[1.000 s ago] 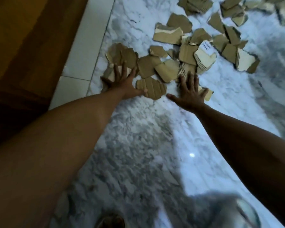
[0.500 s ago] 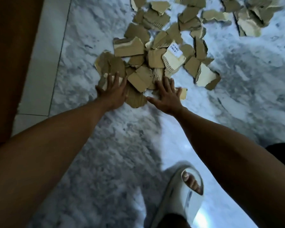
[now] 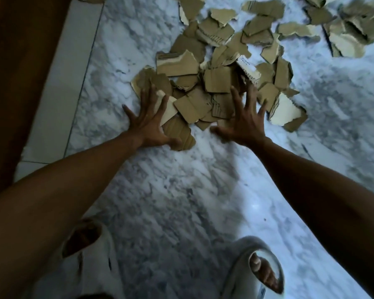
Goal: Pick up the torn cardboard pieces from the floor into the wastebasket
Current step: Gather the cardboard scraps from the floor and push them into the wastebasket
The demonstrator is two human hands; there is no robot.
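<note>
Several torn brown cardboard pieces (image 3: 216,80) lie heaped on the marble floor (image 3: 177,190), with more scattered toward the top right (image 3: 350,33). My left hand (image 3: 149,124) lies flat with fingers spread on the left edge of the heap, its thumb on a corrugated piece (image 3: 179,134). My right hand (image 3: 244,119) is spread over the heap's near right side, fingers straight and pressing on the pieces. One piece carries a white label (image 3: 245,64). No wastebasket is in view.
A white tile strip (image 3: 65,87) and a brown wooden surface (image 3: 20,61) border the floor on the left. My feet in pale slippers show at the bottom, the left slipper (image 3: 84,255) and the right slipper (image 3: 259,270).
Both hands have spread wider over the heap and pushed the pieces closer together. The view has shifted, and both slippers are now visible.
</note>
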